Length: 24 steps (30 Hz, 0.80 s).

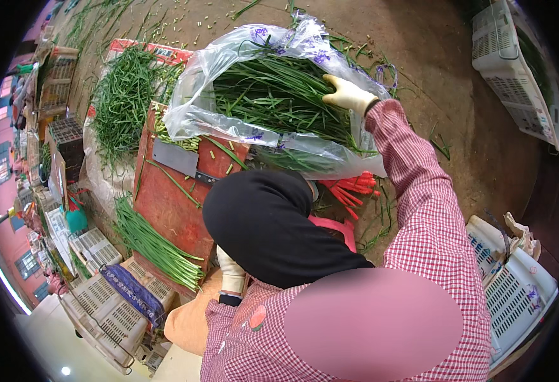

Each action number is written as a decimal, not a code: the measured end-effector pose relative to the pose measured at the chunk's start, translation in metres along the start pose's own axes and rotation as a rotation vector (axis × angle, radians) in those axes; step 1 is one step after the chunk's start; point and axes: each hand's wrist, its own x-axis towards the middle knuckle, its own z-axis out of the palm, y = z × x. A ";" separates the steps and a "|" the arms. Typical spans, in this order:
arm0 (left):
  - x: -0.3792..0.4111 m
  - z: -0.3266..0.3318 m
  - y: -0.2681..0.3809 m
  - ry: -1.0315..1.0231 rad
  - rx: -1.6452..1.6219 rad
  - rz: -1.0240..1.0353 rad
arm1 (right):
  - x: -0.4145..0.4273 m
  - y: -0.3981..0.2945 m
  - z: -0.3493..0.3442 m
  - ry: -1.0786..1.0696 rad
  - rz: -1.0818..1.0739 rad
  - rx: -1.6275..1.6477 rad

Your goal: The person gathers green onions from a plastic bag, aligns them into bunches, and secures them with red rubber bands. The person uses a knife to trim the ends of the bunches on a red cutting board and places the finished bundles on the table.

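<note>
My right hand [348, 94], in a pale glove, reaches into an open clear plastic bag [198, 71] and touches long green garlic chives [279, 90]; its thumb and fingers are apart. My left hand [231, 272], also gloved, is low beside my knee, its fingers partly hidden. A red cutting board [169, 210] lies left of the knee. On it are a cleaver [177, 156] with a black handle, short cut stem pieces [184, 142] and, at its lower edge, a bundle of chives [160, 246] with pale stem ends. Loose chive leaves [124, 95] are heaped beyond the board.
Red ties [351, 188] lie on the floor below the bag, near a pink stool [344, 229]. White plastic crates stand at upper right [508, 71], lower right [518, 296] and lower left [107, 315]. Scraps litter the brown floor [427, 62].
</note>
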 end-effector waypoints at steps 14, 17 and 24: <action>-0.021 0.001 -0.105 0.050 -0.693 -0.191 | 0.016 -0.012 0.014 -0.128 0.129 -0.503; -0.027 -0.004 -0.110 0.022 -0.748 -0.217 | 0.014 -0.027 -0.009 -0.255 0.080 -0.570; -0.058 -0.036 -0.188 -0.112 -0.936 -0.352 | 0.013 0.016 0.017 0.000 -0.007 -0.379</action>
